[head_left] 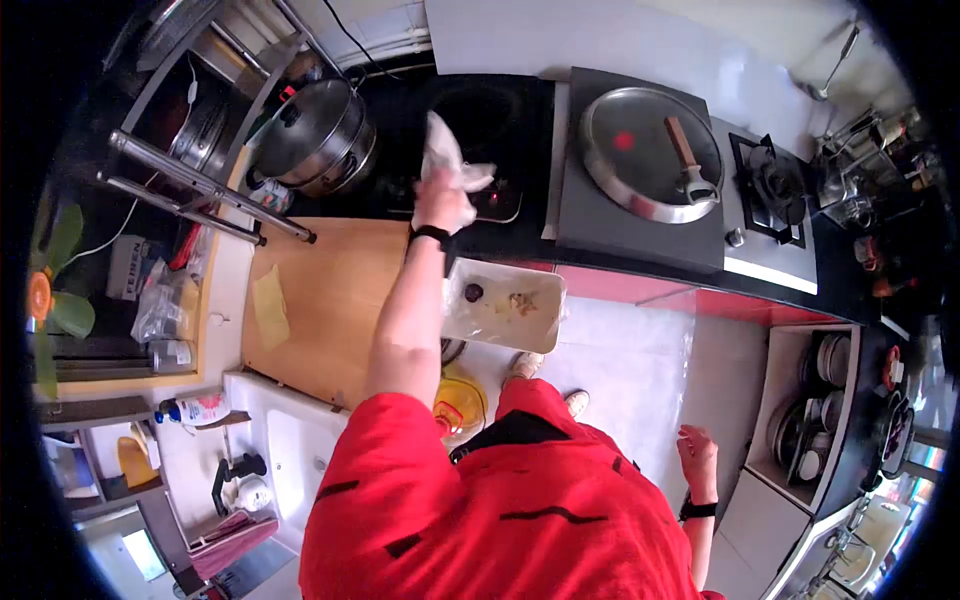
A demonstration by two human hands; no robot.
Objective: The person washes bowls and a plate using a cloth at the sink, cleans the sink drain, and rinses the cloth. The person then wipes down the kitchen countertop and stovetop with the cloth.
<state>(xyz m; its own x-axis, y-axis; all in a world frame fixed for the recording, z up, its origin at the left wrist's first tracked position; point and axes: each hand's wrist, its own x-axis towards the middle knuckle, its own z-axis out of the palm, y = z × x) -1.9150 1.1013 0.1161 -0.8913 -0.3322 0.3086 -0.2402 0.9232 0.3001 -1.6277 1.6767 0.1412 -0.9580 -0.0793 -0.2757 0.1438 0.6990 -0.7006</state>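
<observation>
My left hand [443, 205] is closed on a white cloth [442, 150], which is bunched under the fingers over the black countertop with the induction cooktop [490, 110]. The cloth and fingers are slightly blurred. A steel steamer pot [315, 140] with a glass lid stands to the left of that hand. Below the hand, at the counter's front, sits a white bin [545, 338] with food scraps in it. My right hand [697, 462] hangs low on the right, away from the counter. Its fingers are loosely bent and hold nothing.
A wide lidded pan [650, 150] rests on a grey board, beside a gas burner [772, 190]. A wooden board [340, 270] with a yellow cloth [270, 305] lies left. A metal rack [190, 190], a sink [295, 460], a yellow jug [462, 405] and a dish cabinet [765, 430] surround me.
</observation>
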